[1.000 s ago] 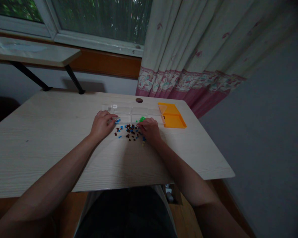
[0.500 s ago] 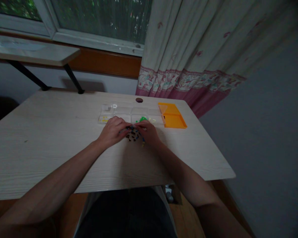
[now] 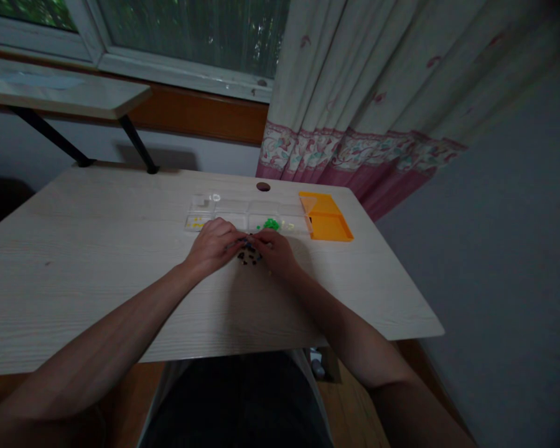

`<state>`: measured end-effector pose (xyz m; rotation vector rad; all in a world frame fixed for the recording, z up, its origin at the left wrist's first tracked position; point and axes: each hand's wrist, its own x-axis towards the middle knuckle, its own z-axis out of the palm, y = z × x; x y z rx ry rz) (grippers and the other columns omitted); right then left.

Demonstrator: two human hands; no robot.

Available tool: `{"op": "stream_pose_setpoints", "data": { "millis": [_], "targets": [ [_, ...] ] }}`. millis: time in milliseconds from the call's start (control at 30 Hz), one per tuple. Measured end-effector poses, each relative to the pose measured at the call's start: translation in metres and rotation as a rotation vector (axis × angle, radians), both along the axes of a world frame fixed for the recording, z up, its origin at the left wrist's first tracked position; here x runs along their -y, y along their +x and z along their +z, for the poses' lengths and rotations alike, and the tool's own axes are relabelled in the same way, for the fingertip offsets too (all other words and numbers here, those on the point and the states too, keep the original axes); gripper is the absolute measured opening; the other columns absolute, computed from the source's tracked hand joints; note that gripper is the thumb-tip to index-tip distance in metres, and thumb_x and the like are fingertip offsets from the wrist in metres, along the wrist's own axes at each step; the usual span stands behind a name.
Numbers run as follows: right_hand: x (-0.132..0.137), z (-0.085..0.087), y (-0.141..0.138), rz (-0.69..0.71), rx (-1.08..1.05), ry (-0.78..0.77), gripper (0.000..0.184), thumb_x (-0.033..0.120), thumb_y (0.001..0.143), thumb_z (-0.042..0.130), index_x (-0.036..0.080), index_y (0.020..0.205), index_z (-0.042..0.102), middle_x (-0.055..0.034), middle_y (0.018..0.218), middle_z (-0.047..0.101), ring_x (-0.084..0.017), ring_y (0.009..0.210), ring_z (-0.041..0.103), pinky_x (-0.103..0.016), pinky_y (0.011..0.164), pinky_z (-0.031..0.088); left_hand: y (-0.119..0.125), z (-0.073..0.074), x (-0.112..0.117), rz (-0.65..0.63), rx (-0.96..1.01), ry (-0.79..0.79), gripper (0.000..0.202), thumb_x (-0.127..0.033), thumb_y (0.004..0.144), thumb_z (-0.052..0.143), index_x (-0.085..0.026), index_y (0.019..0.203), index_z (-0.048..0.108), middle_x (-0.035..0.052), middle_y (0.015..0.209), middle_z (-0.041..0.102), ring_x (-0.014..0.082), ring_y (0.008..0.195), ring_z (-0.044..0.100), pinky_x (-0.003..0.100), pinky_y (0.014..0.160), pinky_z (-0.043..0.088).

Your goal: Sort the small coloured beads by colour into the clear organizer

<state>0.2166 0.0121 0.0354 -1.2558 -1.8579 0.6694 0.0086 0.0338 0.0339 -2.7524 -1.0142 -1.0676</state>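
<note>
My left hand (image 3: 214, 244) and my right hand (image 3: 276, 250) meet over the table, fingertips pinched close together. Between them is something small and dark, too small to name. Just below the fingertips lie several small dark pieces (image 3: 248, 256), loose on the tabletop and partly hidden by my fingers. Behind my hands stands a clear compartment box (image 3: 231, 207). Green pieces (image 3: 271, 224) are heaped in a front compartment, and a few yellow pieces (image 3: 197, 221) lie in the left one. Some pale pieces (image 3: 288, 226) sit right of the green ones.
An orange tray (image 3: 331, 228) lies right of the clear box. The pale wooden table (image 3: 98, 261) has a round cable hole (image 3: 263, 186) near its back edge. A raised shelf (image 3: 74, 93) on black legs stands at the back left. A curtain (image 3: 340, 112) hangs behind.
My right hand has shifted slightly, and its fingers now cover more of the bluish pieces on its side. The left hand stays nearly in place. The view has tilted a little.
</note>
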Motion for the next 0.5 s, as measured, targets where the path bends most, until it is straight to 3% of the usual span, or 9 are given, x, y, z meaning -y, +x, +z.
{"op": "stream_pose_setpoints", "data": {
  "millis": [367, 433, 500],
  "targets": [
    [-0.003, -0.003, 0.002, -0.004, -0.039, 0.041, 0.030, 0.044, 0.093, 0.058, 0.022, 0.085, 0.076, -0.0011, 0.076, 0.067, -0.015, 0.078, 0.058, -0.029, 0.075, 0.045, -0.006, 0.005, -0.002, 0.048, 0.042, 0.024, 0.025, -0.036, 0.098, 0.054, -0.022, 0.104, 0.074, 0.0058, 0.087, 0.069, 0.0214, 0.087, 0.057, 0.038, 0.079, 0.043],
    [-0.004, 0.005, 0.006, -0.025, -0.091, 0.069, 0.030, 0.046, 0.093, 0.059, 0.023, 0.085, 0.076, -0.0016, 0.077, 0.068, -0.016, 0.079, 0.059, -0.031, 0.076, 0.047, -0.010, 0.004, -0.006, 0.103, 0.081, 0.009, 0.025, -0.037, 0.097, 0.055, -0.021, 0.103, 0.074, 0.0061, 0.088, 0.068, 0.0222, 0.089, 0.057, 0.039, 0.082, 0.044],
    [0.002, 0.025, 0.012, 0.000, -0.157, 0.131, 0.030, 0.048, 0.092, 0.060, 0.023, 0.086, 0.076, -0.0024, 0.081, 0.070, -0.017, 0.082, 0.061, -0.033, 0.081, 0.048, -0.015, 0.002, -0.010, 0.170, 0.130, -0.012, 0.025, -0.037, 0.097, 0.056, -0.021, 0.100, 0.075, 0.0064, 0.086, 0.067, 0.0227, 0.089, 0.056, 0.039, 0.083, 0.045]
  ]
}}
